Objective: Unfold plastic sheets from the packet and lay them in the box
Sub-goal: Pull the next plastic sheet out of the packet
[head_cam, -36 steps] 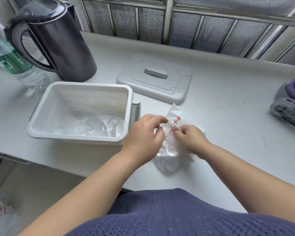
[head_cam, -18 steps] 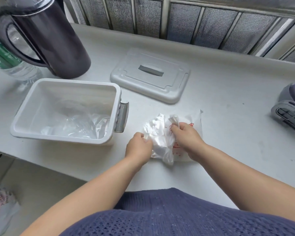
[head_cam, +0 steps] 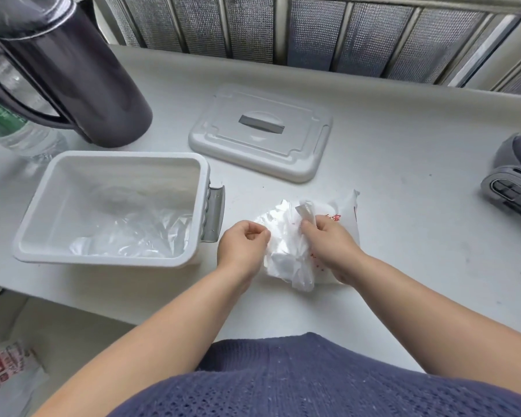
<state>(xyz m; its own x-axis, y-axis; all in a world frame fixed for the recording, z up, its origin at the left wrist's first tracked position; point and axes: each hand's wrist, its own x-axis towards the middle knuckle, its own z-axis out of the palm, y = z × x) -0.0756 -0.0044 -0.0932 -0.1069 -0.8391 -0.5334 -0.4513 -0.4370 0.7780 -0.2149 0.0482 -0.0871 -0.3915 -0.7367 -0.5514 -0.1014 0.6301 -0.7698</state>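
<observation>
A: Gripping what with the left hand (head_cam: 242, 246)?
B: Pinching the left edge of the crumpled sheet (head_cam: 285, 260), with fingers curled in tight.
A: And doing what with the right hand (head_cam: 328, 245)?
B: Clasping the same sheet from its right side, curling round a folded strip of it, with the heel of the hand over the packet (head_cam: 348, 212).
A: Lying where, that packet?
B: Lying flat near the front edge of the table (head_cam: 403, 152), about midway along, showing red print, peeking out behind and right of the sheet.
A: And placing the box (head_cam: 103, 261) where?
B: Standing open toward the front left corner, just left of the left hand, with a grey latch (head_cam: 214, 213) toward that hand, holding loose clear sheets (head_cam: 133, 233) on the bottom.
A: Lying nearby, the lid (head_cam: 262, 133)?
B: Resting flat behind the packet, toward the middle of the table, apart from the box.
A: Seeing anything else?
B: Standing toward the back left corner, a dark kettle (head_cam: 82, 70), overlapping a water bottle (head_cam: 21, 133); sitting at the right edge, a grey and purple device (head_cam: 515, 182).
</observation>
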